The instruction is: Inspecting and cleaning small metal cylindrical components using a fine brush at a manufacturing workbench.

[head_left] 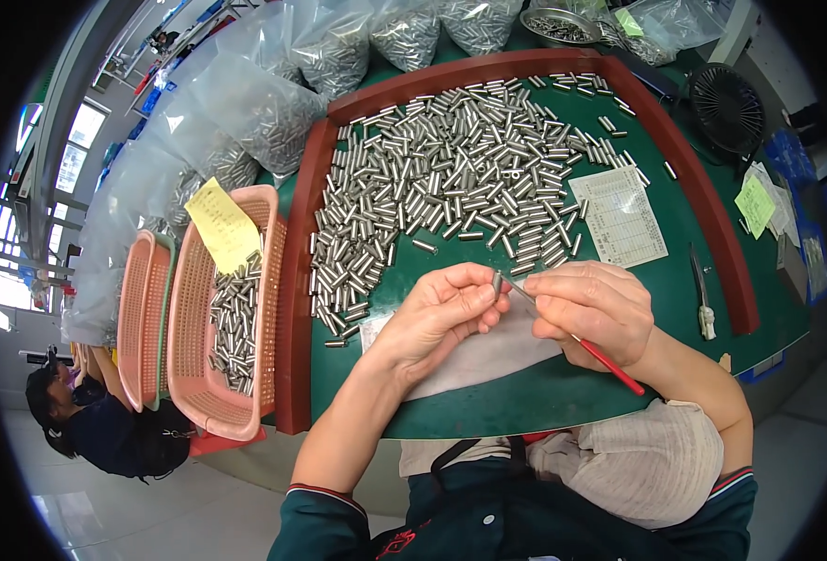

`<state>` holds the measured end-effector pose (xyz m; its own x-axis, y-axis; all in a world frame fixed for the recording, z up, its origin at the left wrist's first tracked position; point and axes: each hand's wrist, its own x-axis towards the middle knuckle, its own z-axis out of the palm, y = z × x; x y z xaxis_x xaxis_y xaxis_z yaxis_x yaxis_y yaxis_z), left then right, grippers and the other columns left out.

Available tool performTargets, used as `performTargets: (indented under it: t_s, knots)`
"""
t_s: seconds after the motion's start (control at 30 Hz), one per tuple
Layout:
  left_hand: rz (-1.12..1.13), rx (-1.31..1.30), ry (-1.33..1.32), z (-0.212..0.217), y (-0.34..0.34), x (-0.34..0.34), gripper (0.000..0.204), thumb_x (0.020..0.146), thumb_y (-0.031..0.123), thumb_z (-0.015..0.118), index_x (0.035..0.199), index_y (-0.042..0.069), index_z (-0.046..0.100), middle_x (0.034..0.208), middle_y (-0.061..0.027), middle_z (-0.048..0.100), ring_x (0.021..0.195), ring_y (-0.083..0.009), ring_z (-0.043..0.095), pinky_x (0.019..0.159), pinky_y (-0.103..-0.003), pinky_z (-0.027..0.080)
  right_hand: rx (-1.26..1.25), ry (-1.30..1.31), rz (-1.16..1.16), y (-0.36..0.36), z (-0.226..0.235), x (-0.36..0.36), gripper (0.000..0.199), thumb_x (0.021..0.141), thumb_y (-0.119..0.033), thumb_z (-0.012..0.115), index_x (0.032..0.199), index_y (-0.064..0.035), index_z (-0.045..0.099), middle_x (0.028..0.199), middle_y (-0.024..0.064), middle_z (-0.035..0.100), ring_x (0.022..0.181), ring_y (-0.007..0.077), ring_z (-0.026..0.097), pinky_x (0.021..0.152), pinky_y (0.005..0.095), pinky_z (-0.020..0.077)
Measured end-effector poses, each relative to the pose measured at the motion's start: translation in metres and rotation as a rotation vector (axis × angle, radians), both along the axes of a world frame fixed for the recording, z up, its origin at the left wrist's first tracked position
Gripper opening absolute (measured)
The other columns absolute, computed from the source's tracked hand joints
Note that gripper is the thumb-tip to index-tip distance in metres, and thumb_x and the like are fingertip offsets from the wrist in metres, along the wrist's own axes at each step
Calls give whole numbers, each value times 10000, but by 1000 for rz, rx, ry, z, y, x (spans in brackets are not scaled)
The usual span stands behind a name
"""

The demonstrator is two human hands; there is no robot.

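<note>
Between the thumb and fingers of my left hand (446, 307) is a short metal tube (497, 283), held nearly upright. My right hand (596, 309) grips a slim tool with a red handle (611, 366). Its thin metal shaft (520, 291) points at the tube's upper end; whether it touches or enters the tube I cannot tell. Both hands are close together over a pale cloth (488, 360) on the green table. Beyond them spreads a big heap of similar metal tubes (451, 168).
A red-brown frame (296, 280) borders the heap. Left stand pink baskets (217, 407), one holding tubes and a yellow note. Filled plastic bags (268, 112) line the back left. A printed sheet (619, 217), a cutter-like tool (703, 299) and a black fan (725, 110) are right. Another person sits far left.
</note>
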<state>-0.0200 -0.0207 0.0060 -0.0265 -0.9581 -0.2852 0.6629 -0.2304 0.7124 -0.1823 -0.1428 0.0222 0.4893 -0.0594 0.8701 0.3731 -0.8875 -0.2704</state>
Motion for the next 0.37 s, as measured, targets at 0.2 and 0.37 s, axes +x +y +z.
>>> performTargets:
  t_s: [0.2,0.37]
  knots:
    - [-27,-65,108,0,0,-2,137,859,101,602,969,26,569,890,-52,594,745,-90,535,704,-204,460,67,27,-17,2,3,-4,193,786,-149,681,866,-11,572,812,146,646,678,245,648,571,296,532]
    - [-17,-78,138,-4,-1,-1,182,860,114,603,1016,39,549,909,-60,588,758,-109,534,721,-216,457,263,23,-35,1,-5,-1,194,731,-77,724,862,-10,597,792,126,654,663,251,646,542,272,519]
